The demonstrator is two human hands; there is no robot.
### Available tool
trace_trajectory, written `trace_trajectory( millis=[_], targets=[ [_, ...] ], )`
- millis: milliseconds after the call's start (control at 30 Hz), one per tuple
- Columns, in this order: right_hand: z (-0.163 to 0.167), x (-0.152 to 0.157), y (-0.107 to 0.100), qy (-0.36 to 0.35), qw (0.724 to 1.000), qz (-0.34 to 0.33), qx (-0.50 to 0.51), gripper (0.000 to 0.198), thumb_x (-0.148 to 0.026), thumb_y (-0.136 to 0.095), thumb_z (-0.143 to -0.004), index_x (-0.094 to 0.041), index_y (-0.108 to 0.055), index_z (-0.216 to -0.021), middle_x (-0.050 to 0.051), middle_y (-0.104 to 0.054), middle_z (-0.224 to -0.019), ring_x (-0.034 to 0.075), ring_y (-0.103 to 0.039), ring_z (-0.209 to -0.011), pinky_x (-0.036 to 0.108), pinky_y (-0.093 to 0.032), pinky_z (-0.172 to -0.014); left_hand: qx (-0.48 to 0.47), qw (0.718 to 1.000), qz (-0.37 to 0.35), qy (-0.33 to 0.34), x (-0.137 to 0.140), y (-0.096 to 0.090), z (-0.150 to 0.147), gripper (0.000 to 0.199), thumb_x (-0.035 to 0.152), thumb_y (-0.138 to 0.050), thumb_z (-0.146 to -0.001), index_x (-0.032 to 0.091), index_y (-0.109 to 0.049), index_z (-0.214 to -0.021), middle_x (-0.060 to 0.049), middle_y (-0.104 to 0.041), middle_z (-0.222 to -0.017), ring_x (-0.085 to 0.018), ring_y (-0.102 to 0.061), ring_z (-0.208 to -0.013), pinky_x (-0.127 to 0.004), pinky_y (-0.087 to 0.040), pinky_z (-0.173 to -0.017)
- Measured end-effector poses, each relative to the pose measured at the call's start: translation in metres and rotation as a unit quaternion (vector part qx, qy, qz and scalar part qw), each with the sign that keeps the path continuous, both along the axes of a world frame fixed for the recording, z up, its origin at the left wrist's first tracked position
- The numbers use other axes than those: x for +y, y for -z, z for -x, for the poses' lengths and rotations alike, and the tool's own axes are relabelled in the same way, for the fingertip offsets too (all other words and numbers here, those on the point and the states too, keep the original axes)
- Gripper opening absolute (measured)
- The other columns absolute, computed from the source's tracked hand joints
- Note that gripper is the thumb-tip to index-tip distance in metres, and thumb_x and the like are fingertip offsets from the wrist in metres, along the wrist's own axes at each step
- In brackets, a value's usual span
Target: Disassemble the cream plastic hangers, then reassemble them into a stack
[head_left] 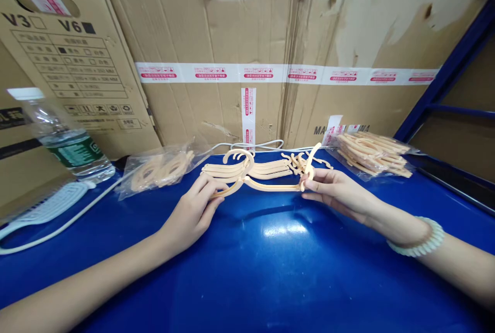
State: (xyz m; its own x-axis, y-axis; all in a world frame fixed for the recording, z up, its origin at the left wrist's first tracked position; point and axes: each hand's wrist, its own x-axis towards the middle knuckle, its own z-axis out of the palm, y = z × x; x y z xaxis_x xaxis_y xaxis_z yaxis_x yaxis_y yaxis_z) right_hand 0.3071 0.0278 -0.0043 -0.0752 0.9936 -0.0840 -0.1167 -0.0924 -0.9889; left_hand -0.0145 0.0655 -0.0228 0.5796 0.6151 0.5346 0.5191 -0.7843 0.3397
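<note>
A peach-coloured plastic clothes hanger (pixel 270 185) is held just above the blue tabletop, hook upward. My left hand (pixel 199 206) pinches its left arm between thumb and fingers. My right hand (pixel 334 191) is closed at the hanger's right end, its fingertips on a small curved hook piece (pixel 312 159) of the same colour that sticks up there. Whether that piece is joined to the hanger, I cannot tell. Behind lie several more hangers (pixel 270 168) in a row, with a small pile of loose hook pieces (pixel 299 162) to their right.
Clear bags of peach parts lie at the left (pixel 162 170) and right (pixel 373 152). A water bottle (pixel 75 150), a pale hairbrush (pixel 50 204) and a white cable (pixel 77 219) occupy the left side. Large cardboard (pixel 216 111) walls the back; a blue metal frame (pixel 436 80) rises at right.
</note>
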Motion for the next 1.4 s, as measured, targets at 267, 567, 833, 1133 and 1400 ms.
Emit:
trace_trajectory(
  millis=[267, 567, 833, 1133, 1400],
  targets=[
    [-0.0011, 0.0009, 0.0042, -0.027, 0.996, 0.062, 0.051, 0.024, -0.027, -0.085, -0.068, -0.015, -0.068, -0.079, 0.005, -0.072, -0.076, 0.016, -0.072, -0.077, 0.019, -0.057, -0.063, 0.000, 1.000, -0.013, 0.001, 0.0000, 0.0000, -0.0009, 0.019, 0.012, -0.042, -0.097, 0.019, -0.055, -0.108, -0.004, -0.052, -0.103, -0.016, -0.055, -0.092, -0.028, -0.047, -0.081],
    [0.0001, 0.0012, 0.0026, -0.035, 0.992, 0.098, 0.069, 0.021, -0.021, -0.084, -0.070, -0.013, -0.065, -0.074, 0.008, -0.074, -0.070, 0.014, -0.073, -0.067, 0.015, -0.056, -0.057, 0.001, 1.000, -0.030, 0.003, 0.0007, 0.0003, -0.0009, 0.018, 0.011, -0.042, -0.097, 0.019, -0.055, -0.108, -0.005, -0.052, -0.104, -0.017, -0.055, -0.094, -0.029, -0.047, -0.083],
    [-0.0024, 0.0003, 0.0005, -0.056, 0.988, 0.120, 0.075, 0.016, -0.020, -0.080, -0.075, -0.013, -0.066, -0.076, 0.009, -0.076, -0.074, 0.015, -0.074, -0.069, 0.014, -0.055, -0.055, 0.005, 0.999, -0.044, -0.003, 0.0017, 0.0008, -0.0009, 0.019, 0.010, -0.043, -0.097, 0.018, -0.055, -0.110, -0.005, -0.052, -0.103, -0.017, -0.054, -0.096, -0.029, -0.047, -0.085],
    [-0.0026, -0.0011, -0.0036, -0.061, 0.989, 0.125, 0.059, 0.015, -0.021, -0.078, -0.077, -0.015, -0.065, -0.079, 0.008, -0.076, -0.077, 0.016, -0.074, -0.075, 0.016, -0.055, -0.052, 0.001, 0.999, -0.047, -0.005, 0.0022, 0.0002, -0.0024, 0.019, 0.010, -0.044, -0.097, 0.017, -0.055, -0.111, -0.005, -0.052, -0.103, -0.017, -0.054, -0.096, -0.028, -0.046, -0.085],
    [0.0019, -0.0012, -0.0008, -0.052, 0.993, 0.098, 0.027, 0.024, -0.023, -0.084, -0.069, -0.014, -0.062, -0.074, 0.008, -0.075, -0.072, 0.012, -0.071, -0.064, 0.014, -0.055, -0.054, 0.007, 0.998, -0.056, -0.001, 0.0014, 0.0012, -0.0015, 0.020, 0.010, -0.044, -0.097, 0.018, -0.055, -0.111, -0.005, -0.053, -0.103, -0.017, -0.055, -0.095, -0.029, -0.048, -0.084]
  ],
)
